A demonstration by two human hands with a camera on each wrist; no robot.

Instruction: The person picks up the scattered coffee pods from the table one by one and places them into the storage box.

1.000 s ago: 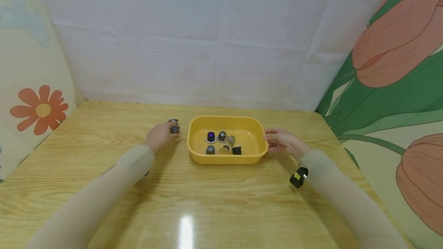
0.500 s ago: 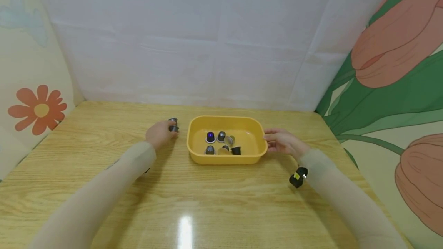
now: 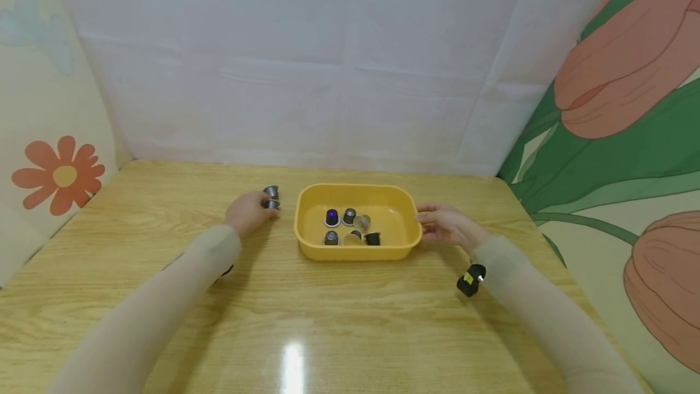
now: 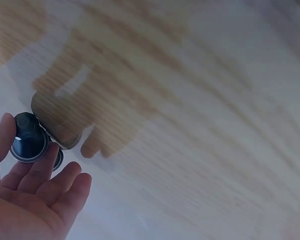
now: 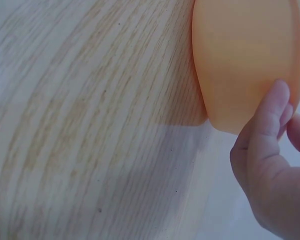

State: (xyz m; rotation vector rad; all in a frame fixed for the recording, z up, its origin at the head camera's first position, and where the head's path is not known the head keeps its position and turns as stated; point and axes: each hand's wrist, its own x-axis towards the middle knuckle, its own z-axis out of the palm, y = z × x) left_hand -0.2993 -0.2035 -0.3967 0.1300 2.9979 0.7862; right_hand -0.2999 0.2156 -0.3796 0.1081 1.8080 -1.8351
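In the head view, my left hand is left of a yellow plastic tray, pinching a dark coffee capsule between thumb and fingers. A second capsule shows just beyond it in the head view; whether the hand holds that one too, I cannot tell. My right hand touches the tray's right end with nearly straight fingers against the outer wall. Several capsules lie in the tray, among them a blue one, a grey one and a black one.
The tray stands on a wood-grain table. Behind the table hangs a white sheet. Flower-patterned panels flank both sides. A black wrist device is by the right cuff.
My left hand has shifted slightly left, and the two capsules at its fingertips have moved left with it. The right hand and the tray look unchanged.
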